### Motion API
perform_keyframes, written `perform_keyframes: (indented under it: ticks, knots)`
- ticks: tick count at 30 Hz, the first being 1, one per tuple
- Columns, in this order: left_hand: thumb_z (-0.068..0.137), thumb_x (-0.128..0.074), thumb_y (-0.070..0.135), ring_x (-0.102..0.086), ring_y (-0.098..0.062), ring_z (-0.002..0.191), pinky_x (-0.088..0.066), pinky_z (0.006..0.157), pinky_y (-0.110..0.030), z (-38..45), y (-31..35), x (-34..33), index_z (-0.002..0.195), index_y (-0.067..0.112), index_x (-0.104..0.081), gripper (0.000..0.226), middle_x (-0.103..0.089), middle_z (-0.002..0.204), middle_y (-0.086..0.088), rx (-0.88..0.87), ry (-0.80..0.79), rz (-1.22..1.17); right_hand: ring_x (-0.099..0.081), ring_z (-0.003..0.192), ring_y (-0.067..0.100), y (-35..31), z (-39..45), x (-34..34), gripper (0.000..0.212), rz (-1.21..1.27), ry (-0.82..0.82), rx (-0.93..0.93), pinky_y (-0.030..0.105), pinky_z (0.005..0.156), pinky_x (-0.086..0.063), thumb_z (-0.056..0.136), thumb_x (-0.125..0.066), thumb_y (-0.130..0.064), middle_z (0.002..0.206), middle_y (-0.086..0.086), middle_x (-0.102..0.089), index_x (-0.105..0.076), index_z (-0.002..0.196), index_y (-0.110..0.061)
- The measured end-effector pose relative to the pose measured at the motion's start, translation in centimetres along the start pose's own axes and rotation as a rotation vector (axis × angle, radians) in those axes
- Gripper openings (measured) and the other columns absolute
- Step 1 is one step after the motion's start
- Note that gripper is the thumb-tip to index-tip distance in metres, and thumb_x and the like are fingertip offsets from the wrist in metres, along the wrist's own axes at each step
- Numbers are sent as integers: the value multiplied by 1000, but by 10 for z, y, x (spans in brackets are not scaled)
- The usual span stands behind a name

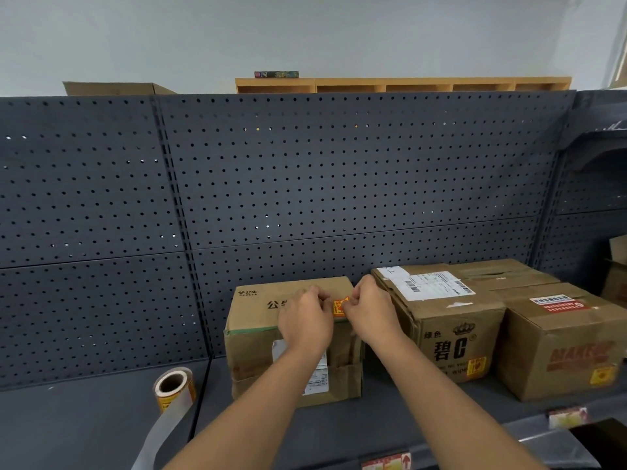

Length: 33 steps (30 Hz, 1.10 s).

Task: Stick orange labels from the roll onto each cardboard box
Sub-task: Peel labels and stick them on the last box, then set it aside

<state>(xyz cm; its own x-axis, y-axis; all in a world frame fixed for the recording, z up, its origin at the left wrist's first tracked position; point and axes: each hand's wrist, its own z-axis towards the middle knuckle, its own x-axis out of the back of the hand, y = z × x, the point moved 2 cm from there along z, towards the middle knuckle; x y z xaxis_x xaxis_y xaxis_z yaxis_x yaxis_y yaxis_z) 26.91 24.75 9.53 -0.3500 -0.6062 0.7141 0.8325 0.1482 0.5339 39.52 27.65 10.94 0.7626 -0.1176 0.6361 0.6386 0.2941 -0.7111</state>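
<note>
Three cardboard boxes stand on a dark shelf. Over the top of the left box [258,320], my left hand [305,317] and my right hand [369,313] pinch an orange label [340,306] between their fingertips. Whether the label touches the box top I cannot tell. The middle box [451,320] carries an orange label [476,366] low on its front. The right box [559,337] has one [602,375] too. The label roll [173,388] stands upright at the left of the shelf, its white backing strip [159,435] trailing down toward me.
A dark pegboard wall [305,184] rises behind the boxes. The shelf surface [84,422] stretches left of the roll. Price tags [566,417] sit on the shelf's front edge. More cardboard [615,266] shows at the far right.
</note>
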Motion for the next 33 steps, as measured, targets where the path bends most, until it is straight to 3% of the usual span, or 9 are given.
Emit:
perform_keyframes:
  ticks: [7, 10, 14, 17, 21, 24, 28, 33]
  knots:
    - [100, -61, 36, -65, -16, 96, -54, 83, -39, -1, 1, 2, 105, 28, -69, 13, -71, 105, 8, 7, 8, -12, -55, 94, 20, -1, -2, 1, 26, -45, 17, 23, 30, 73, -43, 98, -66, -14, 118, 10, -54, -49, 118, -10]
    - [101, -60, 35, -64, -18, 98, -52, 83, -39, -3, 3, 2, 106, 24, -65, 13, -69, 106, 5, -5, 23, -1, -56, 95, 23, 1, -3, -1, 23, -56, 0, 10, 32, 77, -45, 101, -59, -13, 125, 10, -47, -49, 121, -9]
    - [102, -58, 35, -65, -23, 95, -49, 82, -39, -4, 4, 5, 101, 25, -43, 19, -67, 103, 2, 26, -1, -15, -58, 93, 24, 1, 0, -5, 27, -105, -27, 4, 31, 72, -46, 101, -57, -13, 124, 10, -45, -48, 126, -10]
    - [103, -53, 36, -64, -23, 97, -49, 82, -39, -1, 4, 5, 104, 23, -51, 14, -67, 105, 1, 34, -56, 32, -59, 92, 23, 2, 8, -9, 31, -112, -37, -27, 31, 70, -47, 104, -56, -24, 124, 12, -49, -46, 128, -9]
    - [104, -47, 42, -64, -24, 98, -49, 80, -38, 10, 3, 2, 108, 22, -56, 22, -67, 108, 0, 53, -175, 98, -61, 97, 27, 12, 11, -19, 49, -77, -116, -142, 42, 77, -56, 106, -44, -53, 120, 13, -58, -47, 128, -9]
    - [104, -44, 54, -66, -25, 93, -50, 76, -38, 15, 6, 0, 108, 22, -55, 34, -67, 105, 0, 24, -193, 203, -62, 91, 27, 18, 11, -21, 44, -124, -117, -124, 42, 76, -54, 107, -37, -54, 108, 10, -63, -51, 117, -13]
    - [107, -40, 48, -67, -26, 93, -50, 79, -40, 12, 9, -3, 111, 22, -52, 29, -66, 109, -1, -13, -155, 239, -64, 82, 24, 24, 16, -21, 36, -128, -160, -106, 44, 75, -59, 108, -35, -50, 92, 3, -62, -53, 106, -19]
    - [108, -41, 38, -67, -26, 94, -51, 82, -41, 15, 9, -3, 114, 23, -49, 18, -68, 109, -1, 9, -170, 227, -60, 76, 21, 27, 16, -22, 35, -141, -129, -97, 34, 61, -43, 111, -33, -40, 86, 2, -60, -57, 99, -18]
